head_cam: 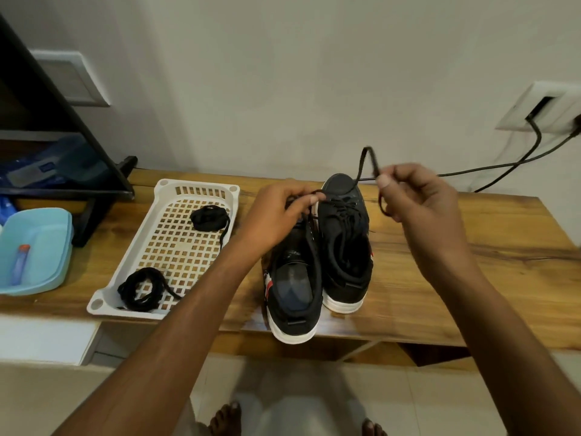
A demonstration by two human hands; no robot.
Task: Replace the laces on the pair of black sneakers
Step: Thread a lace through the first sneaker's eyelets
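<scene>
i see my right hand (418, 196) pinching the lace (361, 165) above the shoes (344, 240), left hand (276, 215) pinching its other end; a hard pull may tip them

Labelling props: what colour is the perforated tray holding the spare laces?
White tray; head view.

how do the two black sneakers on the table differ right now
The left sneaker sits nearer the table's front edge, its heel overhanging; the right sneaker sits further back, fully on the wood. The left hand covers the left sneaker's front, gripping lace there; the right sneaker's crossed laces show plainly, and the right hand pinches a lace raised above it. Both are black with white soles, toes toward the wall.
</scene>
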